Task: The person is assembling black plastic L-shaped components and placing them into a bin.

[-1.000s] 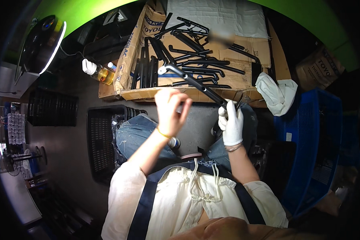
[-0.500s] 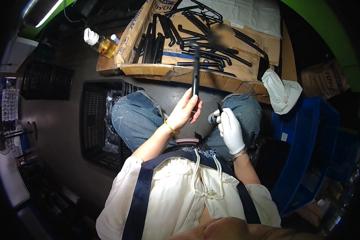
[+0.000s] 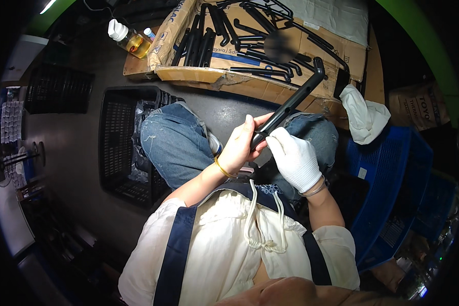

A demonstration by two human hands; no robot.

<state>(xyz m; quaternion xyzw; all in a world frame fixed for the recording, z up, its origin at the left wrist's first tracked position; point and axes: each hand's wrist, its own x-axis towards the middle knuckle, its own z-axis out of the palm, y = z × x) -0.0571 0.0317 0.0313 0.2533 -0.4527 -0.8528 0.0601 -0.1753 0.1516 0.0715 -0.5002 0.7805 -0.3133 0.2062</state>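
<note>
My bare left hand (image 3: 240, 142) is closed round the near end of a long black plastic handle-like part (image 3: 294, 99). The part slants up and away to the right, and its far end is bent. Holes show along its side. My right hand (image 3: 297, 158), in a white glove, is pinched against the near end of the part. It grips a small dark blade-like tool (image 3: 260, 133), now mostly hidden by the fingers and lying against the part.
Ahead, an open cardboard box (image 3: 188, 75) holds several similar black parts (image 3: 219, 30). A white cloth (image 3: 364, 115) hangs at its right corner. A bottle (image 3: 132, 42) stands left of it. Black crates (image 3: 107, 137) lie left, blue crates (image 3: 380, 178) right.
The black part has swung from upright to a slant toward the right. My right hand has moved left and up, bringing the small dark tool against the part's near end.
</note>
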